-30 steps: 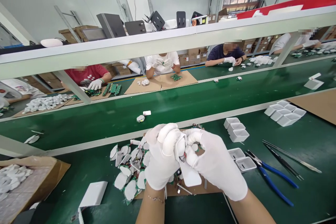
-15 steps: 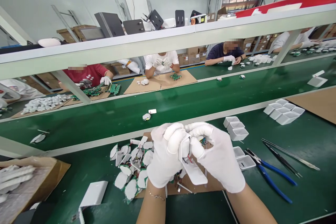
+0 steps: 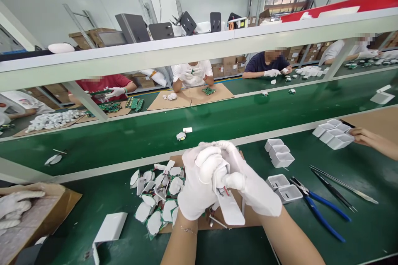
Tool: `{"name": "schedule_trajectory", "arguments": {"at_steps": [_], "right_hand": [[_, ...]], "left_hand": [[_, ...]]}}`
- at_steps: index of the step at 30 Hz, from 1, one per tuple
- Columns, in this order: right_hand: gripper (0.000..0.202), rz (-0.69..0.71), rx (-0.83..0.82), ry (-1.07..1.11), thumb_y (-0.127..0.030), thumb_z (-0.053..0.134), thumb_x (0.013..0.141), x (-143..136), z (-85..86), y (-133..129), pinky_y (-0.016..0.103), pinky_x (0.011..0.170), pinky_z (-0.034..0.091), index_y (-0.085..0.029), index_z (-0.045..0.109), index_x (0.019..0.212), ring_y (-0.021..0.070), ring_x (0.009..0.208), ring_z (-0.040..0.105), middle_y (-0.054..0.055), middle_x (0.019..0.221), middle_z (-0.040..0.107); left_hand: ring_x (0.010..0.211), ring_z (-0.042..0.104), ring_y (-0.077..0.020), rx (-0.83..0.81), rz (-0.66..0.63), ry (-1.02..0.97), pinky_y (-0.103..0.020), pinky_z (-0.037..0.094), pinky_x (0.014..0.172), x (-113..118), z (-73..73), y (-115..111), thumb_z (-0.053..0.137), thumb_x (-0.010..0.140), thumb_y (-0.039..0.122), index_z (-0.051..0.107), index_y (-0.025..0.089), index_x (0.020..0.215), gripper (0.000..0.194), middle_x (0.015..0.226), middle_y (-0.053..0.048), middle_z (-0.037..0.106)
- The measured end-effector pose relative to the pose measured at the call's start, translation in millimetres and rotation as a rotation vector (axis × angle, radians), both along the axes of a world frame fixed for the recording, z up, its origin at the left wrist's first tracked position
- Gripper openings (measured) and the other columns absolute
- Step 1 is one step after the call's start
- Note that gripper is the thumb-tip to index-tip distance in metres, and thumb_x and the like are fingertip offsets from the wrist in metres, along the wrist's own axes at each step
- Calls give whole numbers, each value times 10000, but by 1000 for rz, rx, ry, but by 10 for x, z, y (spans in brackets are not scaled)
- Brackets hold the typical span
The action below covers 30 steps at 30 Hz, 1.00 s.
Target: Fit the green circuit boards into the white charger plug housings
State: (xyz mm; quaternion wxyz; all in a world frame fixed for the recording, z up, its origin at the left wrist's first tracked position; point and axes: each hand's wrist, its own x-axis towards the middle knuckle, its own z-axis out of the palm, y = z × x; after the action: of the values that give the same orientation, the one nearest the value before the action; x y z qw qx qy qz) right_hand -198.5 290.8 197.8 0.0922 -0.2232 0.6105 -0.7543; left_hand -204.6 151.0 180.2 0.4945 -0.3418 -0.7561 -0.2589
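In white gloves, both my hands close around a small white plastic case [image 3: 218, 176] in front of me. My left hand [image 3: 195, 186] wraps its fingers over the left side of it. From the other side, my right hand [image 3: 251, 188] presses its thumb against the front opening, its fingers curled behind. A flat white strip [image 3: 230, 210] hangs down below the case, with a bit of red wire at its top. What sits deeper inside is covered by my fingers. To the left of my hands lies a heap of green circuit boards with white pieces [image 3: 154, 222].
Blue-handled pliers [image 3: 323, 211] and tweezers [image 3: 336, 190] lie at right, beside small white boxes [image 3: 283, 159]. A person's hand [image 3: 362, 136] touches another box group [image 3: 337, 138]. A carton [image 3: 59, 207] stands left; a conveyor belt [image 3: 130, 140] runs ahead, with co-workers beyond.
My right hand's fingers have closed in around the case, its thumb now on the front. Another person's hand has come in from the right. Parts on the belt have shifted slightly right.
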Motion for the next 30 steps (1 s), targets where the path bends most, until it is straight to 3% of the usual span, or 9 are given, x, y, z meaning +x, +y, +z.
{"name": "schedule_trajectory", "arguments": {"at_steps": [3,5,8,10,13,19,26,30], "right_hand": [[707,168,-180,-75,-338,711,641,-53,13,24,463,1077,435,-249,432,1284,290,1278,528,96,1344,545],[705,179,-237,-90,-354,735,684,-40,22,28,449,1116,395,-256,432,1313,281,1340,473,94,1388,523],[542,17,-156,-25,-377,631,858,27,-6,-37,439,1106,418,-259,434,1348,265,1348,471,100,1407,516],[496,-62,-111,21,-377,591,906,66,-46,-98,427,1111,421,-250,430,1357,258,1339,481,108,1421,501],[490,-117,-84,73,-381,585,926,75,-81,-120,407,1118,421,-232,422,1363,244,1334,485,120,1435,489],[499,-62,37,169,-474,514,937,57,-5,5,451,1116,421,-241,476,1377,272,1349,475,95,1408,535],[678,-342,229,194,-346,656,858,132,-110,-134,488,1136,364,-247,389,1473,300,1281,519,92,1358,570],[675,-80,72,181,-402,626,875,99,-75,-57,432,1126,395,-259,369,1482,284,1355,458,62,1440,509]], "left_hand": [[1072,538,-236,72,-48,-80,-440,522,927,1,-13,-15,614,825,188,456,223,1164,376,1122,-90,562],[1089,543,-239,74,-60,-90,-454,513,949,-5,-18,-17,630,814,196,452,225,1180,407,1136,-88,554],[1071,539,-230,55,-68,-94,-431,520,915,-13,-21,-7,586,839,164,458,215,1177,365,1131,-90,556],[1060,530,-227,60,-88,-111,-415,528,894,-13,-25,-1,572,854,163,456,214,1186,355,1138,-95,555],[1072,513,-226,89,-145,-135,-409,528,909,-9,-40,4,574,867,186,461,215,1192,345,1146,-98,545],[1095,535,-224,223,-229,-280,-409,529,923,-14,-112,5,555,893,221,480,236,1206,322,1162,-85,528],[1132,533,-225,226,-211,-334,-410,519,952,27,-122,-36,558,914,255,481,259,1226,321,1199,-75,513],[1132,528,-217,225,-238,-333,-409,516,960,19,-91,-61,506,919,179,487,253,1219,310,1189,-72,518]]}}
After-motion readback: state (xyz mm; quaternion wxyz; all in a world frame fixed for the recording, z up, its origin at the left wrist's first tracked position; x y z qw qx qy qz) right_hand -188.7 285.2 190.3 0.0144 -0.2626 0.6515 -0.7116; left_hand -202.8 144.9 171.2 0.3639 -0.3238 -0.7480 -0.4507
